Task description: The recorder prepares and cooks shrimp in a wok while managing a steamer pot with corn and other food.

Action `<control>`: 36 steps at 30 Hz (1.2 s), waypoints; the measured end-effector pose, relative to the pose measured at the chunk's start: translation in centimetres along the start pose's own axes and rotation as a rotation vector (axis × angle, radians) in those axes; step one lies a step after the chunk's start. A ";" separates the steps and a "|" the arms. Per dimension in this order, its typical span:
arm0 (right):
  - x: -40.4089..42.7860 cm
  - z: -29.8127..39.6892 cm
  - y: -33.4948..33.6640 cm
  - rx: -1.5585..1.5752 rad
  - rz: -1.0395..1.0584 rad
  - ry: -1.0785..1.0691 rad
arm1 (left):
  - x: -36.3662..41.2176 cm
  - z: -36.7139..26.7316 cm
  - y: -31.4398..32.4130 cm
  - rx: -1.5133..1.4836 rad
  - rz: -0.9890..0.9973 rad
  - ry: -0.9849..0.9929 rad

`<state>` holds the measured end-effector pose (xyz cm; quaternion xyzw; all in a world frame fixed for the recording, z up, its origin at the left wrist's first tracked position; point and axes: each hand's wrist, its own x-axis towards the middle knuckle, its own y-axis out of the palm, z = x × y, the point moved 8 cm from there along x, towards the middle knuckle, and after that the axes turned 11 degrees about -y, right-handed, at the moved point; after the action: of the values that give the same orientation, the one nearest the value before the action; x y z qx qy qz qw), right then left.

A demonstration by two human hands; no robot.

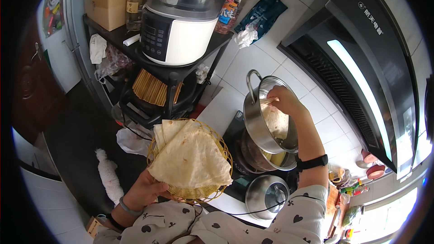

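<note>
My left hand point(145, 189) grips the near left rim of a woven yellow basket point(193, 194), holding it in front of my body. Folded thin flatbreads point(191, 156) lie in the basket and overhang its edge. My right hand point(284, 100) reaches into a stainless steel steamer pot point(256, 130) and pinches the edge of another flatbread point(276, 120). That bread hangs down inside the pot; its lower end is near the pot's bottom. Beneath the steamer is a lower pot point(288, 162) with yellowish food pieces point(276, 158) partly showing.
A steel lid with a glass centre point(266, 196) lies on the stove beside the pots. A range hood point(342, 74) overhangs at right. At left, a rack bears a white-based countertop appliance point(190, 40). A small white dog point(109, 176) is on the dark floor.
</note>
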<state>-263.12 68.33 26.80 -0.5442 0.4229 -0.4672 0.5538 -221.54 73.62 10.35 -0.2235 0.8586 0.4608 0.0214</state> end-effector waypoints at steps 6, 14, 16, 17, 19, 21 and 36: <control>-4.2 0.3 -2.1 0.258 -0.239 0.111 | 1.1 0.1 0.3 -0.028 -0.033 -0.003; -3.8 0.4 -0.6 0.087 -0.258 0.073 | 2.7 1.5 -1.9 0.041 -0.044 -0.060; -3.4 0.5 -0.5 0.085 -0.246 0.099 | 2.8 2.2 -3.3 0.076 -0.077 -0.087; -3.2 0.4 -0.4 0.076 -0.235 0.117 | 2.8 2.6 -4.2 0.110 -0.108 -0.105; -2.6 0.0 0.0 0.063 -0.219 0.103 | 3.3 3.9 -5.7 0.114 -0.122 -0.119; -1.6 0.6 0.7 -0.001 -0.133 0.068 | 3.5 4.7 -7.0 0.117 -0.140 -0.129; -0.2 3.1 -3.1 0.196 -0.231 0.024 | 2.0 1.4 -11.4 1.444 -0.709 -0.133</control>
<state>-260.28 69.24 30.06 -0.5270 0.3165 -0.5734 0.5416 -218.95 68.62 0.18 -0.3858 0.8194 -0.2293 0.3566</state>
